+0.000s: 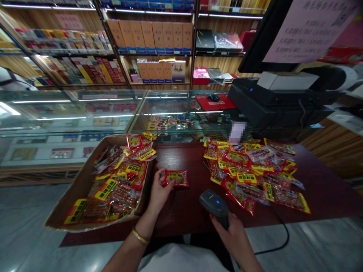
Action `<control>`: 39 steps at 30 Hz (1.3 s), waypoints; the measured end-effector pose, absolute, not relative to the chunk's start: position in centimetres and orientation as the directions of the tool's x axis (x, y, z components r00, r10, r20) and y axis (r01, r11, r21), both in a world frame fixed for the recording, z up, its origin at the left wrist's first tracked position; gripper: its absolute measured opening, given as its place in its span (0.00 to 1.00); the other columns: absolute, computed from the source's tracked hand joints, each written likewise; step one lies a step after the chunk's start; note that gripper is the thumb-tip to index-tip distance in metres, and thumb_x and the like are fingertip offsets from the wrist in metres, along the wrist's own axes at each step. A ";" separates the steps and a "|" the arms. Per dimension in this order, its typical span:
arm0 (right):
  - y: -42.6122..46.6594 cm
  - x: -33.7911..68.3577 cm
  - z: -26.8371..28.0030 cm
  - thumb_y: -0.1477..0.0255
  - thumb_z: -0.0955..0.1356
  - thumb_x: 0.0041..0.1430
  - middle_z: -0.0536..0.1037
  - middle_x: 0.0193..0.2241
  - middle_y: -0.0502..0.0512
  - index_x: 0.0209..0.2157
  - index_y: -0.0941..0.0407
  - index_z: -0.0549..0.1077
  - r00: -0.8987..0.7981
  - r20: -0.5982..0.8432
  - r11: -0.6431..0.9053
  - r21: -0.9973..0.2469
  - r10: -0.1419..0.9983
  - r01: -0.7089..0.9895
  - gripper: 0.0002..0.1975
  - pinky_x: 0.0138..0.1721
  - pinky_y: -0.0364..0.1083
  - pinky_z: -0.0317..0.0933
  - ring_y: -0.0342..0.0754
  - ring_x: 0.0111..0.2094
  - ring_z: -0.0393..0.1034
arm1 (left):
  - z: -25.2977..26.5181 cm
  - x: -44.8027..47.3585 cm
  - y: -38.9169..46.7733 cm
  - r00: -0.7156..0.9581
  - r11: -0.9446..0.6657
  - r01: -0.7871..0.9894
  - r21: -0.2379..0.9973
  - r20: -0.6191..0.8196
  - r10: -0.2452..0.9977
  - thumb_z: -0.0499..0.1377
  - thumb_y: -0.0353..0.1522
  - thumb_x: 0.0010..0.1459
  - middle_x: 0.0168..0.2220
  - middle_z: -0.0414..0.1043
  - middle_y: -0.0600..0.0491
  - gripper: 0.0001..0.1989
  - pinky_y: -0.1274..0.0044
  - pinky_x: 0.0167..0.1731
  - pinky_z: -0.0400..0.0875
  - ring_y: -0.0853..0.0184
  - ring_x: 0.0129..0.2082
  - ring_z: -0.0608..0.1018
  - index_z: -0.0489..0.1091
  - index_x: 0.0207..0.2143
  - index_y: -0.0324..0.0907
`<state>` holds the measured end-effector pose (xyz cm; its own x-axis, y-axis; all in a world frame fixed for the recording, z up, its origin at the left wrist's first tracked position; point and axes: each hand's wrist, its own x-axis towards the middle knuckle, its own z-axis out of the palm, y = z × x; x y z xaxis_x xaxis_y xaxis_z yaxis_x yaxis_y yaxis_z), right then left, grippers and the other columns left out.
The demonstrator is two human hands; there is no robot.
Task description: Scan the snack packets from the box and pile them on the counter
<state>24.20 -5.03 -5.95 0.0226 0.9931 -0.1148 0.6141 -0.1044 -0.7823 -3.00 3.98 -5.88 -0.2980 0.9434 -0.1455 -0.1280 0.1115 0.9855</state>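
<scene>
My left hand (pixel 161 189) grips the left end of a small red and yellow snack packet (pixel 178 178), its thumb on the front, over the dark red table (pixel 176 155). In my right hand (pixel 231 230) is a dark grey barcode scanner (pixel 214 204), fingers wrapped round its handle and its head pointing up and left. To the left stands an open cardboard box (pixel 65 204) with several snack packets (pixel 121 192) in it. A heap of similar packets (pixel 246 177) lies on the table to the right, beyond the scanner.
A black cable (pixel 279 247) loops below the table's right front edge. Behind the table runs a glass display counter (pixel 113 98). On it are a red mouse pad (pixel 204 102) with a mouse (pixel 213 97), and a black machine (pixel 255 102) beneath a monitor (pixel 262 37).
</scene>
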 end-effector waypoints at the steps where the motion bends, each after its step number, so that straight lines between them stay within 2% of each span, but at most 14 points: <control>1: -5.0 24.2 -5.8 0.57 0.67 0.60 0.84 0.36 0.61 0.40 0.56 0.82 0.014 -0.114 -0.098 -0.780 0.993 0.618 0.18 0.44 0.54 0.69 0.61 0.40 0.79 | -5.8 -3.1 3.9 -0.291 0.125 -0.138 0.982 -0.161 0.943 0.70 0.39 0.45 0.35 0.78 0.53 0.32 0.80 0.23 0.72 0.67 0.26 0.78 0.64 0.52 0.43; 4: -4.9 23.8 -4.9 0.59 0.67 0.62 0.84 0.39 0.61 0.42 0.56 0.81 -0.027 -0.101 -0.064 -0.789 0.995 0.611 0.18 0.47 0.53 0.69 0.60 0.42 0.79 | -6.0 -3.4 3.7 -0.269 0.126 -0.125 0.984 -0.156 0.950 0.68 0.41 0.49 0.36 0.76 0.53 0.22 0.81 0.20 0.70 0.68 0.27 0.77 0.68 0.42 0.42; 7: -4.6 23.1 -4.1 0.61 0.68 0.63 0.84 0.40 0.61 0.43 0.56 0.81 -0.073 -0.072 -0.014 -0.806 0.995 0.592 0.15 0.47 0.52 0.69 0.59 0.43 0.79 | -6.4 -3.6 3.7 -0.247 0.095 -0.104 0.990 -0.118 0.962 0.67 0.39 0.50 0.36 0.75 0.53 0.16 0.80 0.24 0.74 0.67 0.30 0.77 0.70 0.39 0.41; 10: -4.4 22.8 -3.7 0.62 0.68 0.62 0.84 0.40 0.60 0.42 0.55 0.81 -0.090 -0.058 0.007 -0.804 0.994 0.595 0.14 0.48 0.51 0.69 0.59 0.43 0.79 | -6.5 -3.5 3.7 -0.240 0.080 -0.079 0.994 -0.097 0.966 0.67 0.36 0.47 0.36 0.74 0.53 0.18 0.79 0.24 0.74 0.67 0.30 0.77 0.70 0.40 0.41; 15: -4.6 23.2 -4.2 0.59 0.67 0.62 0.85 0.38 0.61 0.41 0.55 0.81 -0.087 -0.087 -0.017 -0.799 0.992 0.601 0.17 0.45 0.52 0.70 0.60 0.42 0.81 | -5.8 -2.8 3.6 -0.236 0.090 -0.110 0.990 -0.114 0.965 0.67 0.35 0.47 0.39 0.76 0.51 0.26 0.81 0.21 0.71 0.67 0.29 0.77 0.67 0.50 0.43; 17: -4.8 23.5 -4.4 0.58 0.67 0.61 0.86 0.37 0.61 0.41 0.56 0.80 -0.082 -0.089 -0.022 -0.798 0.993 0.602 0.18 0.44 0.52 0.71 0.60 0.40 0.81 | -5.6 -2.7 3.6 -0.237 0.101 -0.131 0.986 -0.130 0.963 0.66 0.35 0.48 0.38 0.76 0.52 0.26 0.81 0.20 0.71 0.67 0.28 0.77 0.67 0.50 0.43; 26: -5.1 24.5 -3.7 0.60 0.68 0.60 0.85 0.38 0.62 0.41 0.56 0.80 -0.140 -0.077 0.027 -0.781 0.987 0.623 0.16 0.44 0.52 0.70 0.59 0.40 0.80 | -5.5 -2.7 3.4 -0.243 0.084 -0.104 0.991 -0.107 0.964 0.61 0.29 0.47 0.36 0.75 0.54 0.21 0.80 0.27 0.71 0.69 0.28 0.75 0.71 0.47 0.42; 33: -4.7 26.3 -2.6 0.62 0.68 0.58 0.85 0.40 0.61 0.41 0.57 0.82 -0.225 -0.122 0.052 -0.766 0.967 0.641 0.16 0.47 0.52 0.71 0.58 0.42 0.79 | -5.5 -2.9 3.3 -0.224 0.093 -0.042 0.995 -0.100 0.969 0.59 0.28 0.44 0.33 0.75 0.54 0.18 0.77 0.32 0.70 0.67 0.30 0.76 0.74 0.41 0.41; 39: -4.6 27.7 -2.3 0.63 0.70 0.58 0.85 0.44 0.60 0.43 0.55 0.82 -0.224 -0.107 0.060 -0.774 0.969 0.630 0.16 0.50 0.54 0.70 0.59 0.45 0.78 | -5.2 -2.7 3.4 -0.284 0.064 0.005 0.998 -0.060 0.957 0.58 0.27 0.42 0.34 0.77 0.52 0.17 0.77 0.34 0.70 0.65 0.32 0.77 0.76 0.37 0.41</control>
